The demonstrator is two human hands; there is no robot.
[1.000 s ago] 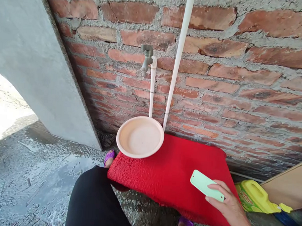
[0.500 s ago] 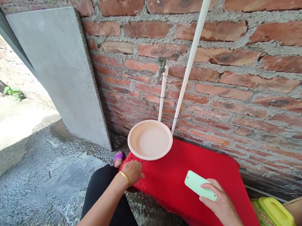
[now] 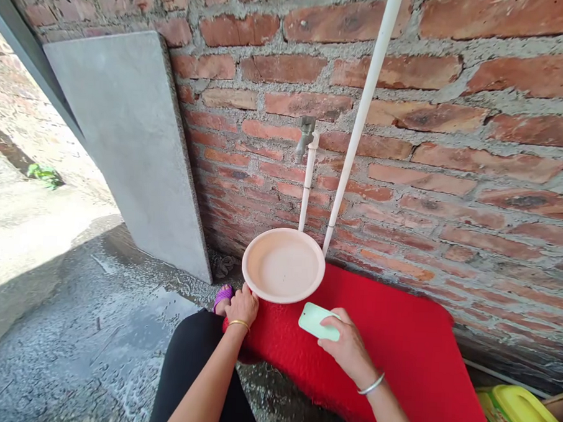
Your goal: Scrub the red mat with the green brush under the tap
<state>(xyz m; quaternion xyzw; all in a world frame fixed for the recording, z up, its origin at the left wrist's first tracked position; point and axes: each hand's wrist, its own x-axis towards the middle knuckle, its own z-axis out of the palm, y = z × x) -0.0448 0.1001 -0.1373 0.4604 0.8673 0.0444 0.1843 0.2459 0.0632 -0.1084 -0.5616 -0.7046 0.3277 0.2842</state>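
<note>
A mint-green scrub brush (image 3: 318,321) with a small hole near its end is gripped in my right hand (image 3: 346,344), its underside hidden. It is held over the red cloth (image 3: 388,340), in front of the basin. My left hand (image 3: 242,309) is curled over the left edge of the cloth, close to the basin's front left rim; its fingertips are partly hidden. The round pale pink basin (image 3: 283,264) sits at the cloth's far left corner, with a few tiny dark specks inside.
A metal tap (image 3: 305,138) on the brick wall (image 3: 452,150) stands above the basin, beside white pipes (image 3: 357,133). A grey slab (image 3: 125,148) leans at left over wet ground (image 3: 99,327). A yellow jug (image 3: 522,417) stands at the lower right.
My right hand has moved left with the scrub brush, towards the basin. My left hand has risen slightly to the basin's front left rim, at the cloth's edge.
</note>
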